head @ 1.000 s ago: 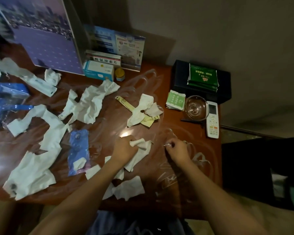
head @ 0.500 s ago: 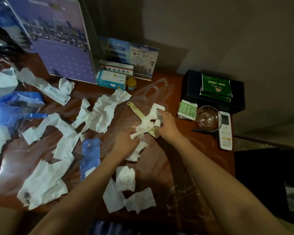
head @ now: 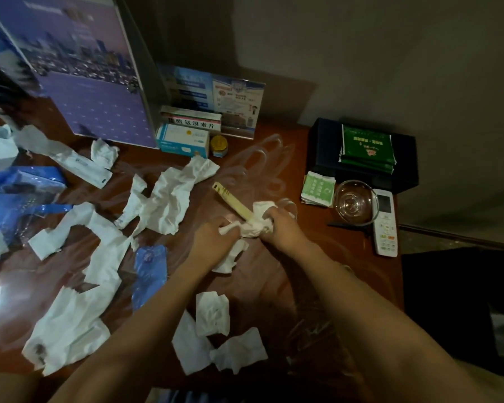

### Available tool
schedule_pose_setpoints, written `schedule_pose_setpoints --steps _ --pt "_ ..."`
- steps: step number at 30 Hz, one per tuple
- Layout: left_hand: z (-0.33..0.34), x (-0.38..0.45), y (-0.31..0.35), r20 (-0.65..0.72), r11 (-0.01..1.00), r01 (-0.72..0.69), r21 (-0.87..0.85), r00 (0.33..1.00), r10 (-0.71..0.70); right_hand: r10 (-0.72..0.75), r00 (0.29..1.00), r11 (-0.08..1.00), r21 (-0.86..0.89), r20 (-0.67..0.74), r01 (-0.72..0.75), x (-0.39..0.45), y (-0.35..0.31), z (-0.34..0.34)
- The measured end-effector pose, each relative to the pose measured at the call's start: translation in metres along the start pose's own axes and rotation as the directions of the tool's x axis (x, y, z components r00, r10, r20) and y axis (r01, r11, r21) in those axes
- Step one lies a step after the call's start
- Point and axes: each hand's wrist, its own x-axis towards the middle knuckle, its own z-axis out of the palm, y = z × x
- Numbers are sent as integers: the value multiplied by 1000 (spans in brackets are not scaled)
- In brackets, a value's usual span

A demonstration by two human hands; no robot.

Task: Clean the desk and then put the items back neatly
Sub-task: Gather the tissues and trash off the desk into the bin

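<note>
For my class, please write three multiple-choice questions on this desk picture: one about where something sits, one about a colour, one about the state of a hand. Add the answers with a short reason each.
1. Where is the glass bowl?
A. Just left of the white remote control
B. On the blue plastic bag
C. Behind the calendar

2. What colour are the packets on the black box?
A. Red
B. Green
C. Yellow

3. What is the right hand doing?
A. Lying flat on the desk
B. Gripping a wad of white tissue
C. Lifting the remote

Answers:
1. A: the bowl sits directly beside the remote at the desk's right edge.
2. B: the stacked packets are dark green.
3. B: its fingers are curled round the crumpled tissue, next to the yellow strip.
</note>
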Motion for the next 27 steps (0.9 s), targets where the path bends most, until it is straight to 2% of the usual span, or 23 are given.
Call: schedule_pose_setpoints --steps 4,9,14,21,27 --pt "5 -2 6 -2 997 -65 32 998 65 39 999 999 31 4 -39 -13 2 2" --pt "9 -8 9 33 999 -53 11 998 52 92 996 995 43 16 -92 -40 5 -3" --pt "14 -27 29 75 994 -107 -26 991 108 165 986 969 187 -17 -159 -72 15 -19" --pt "50 -70 107 122 955 -293 -52 947 297 246 967 920 332 -74 -209 -148 59 -58" --pt "128 -132 171 212 917 -395 -47 893 396 438 882 801 520 -172 -297 -242 137 -92"
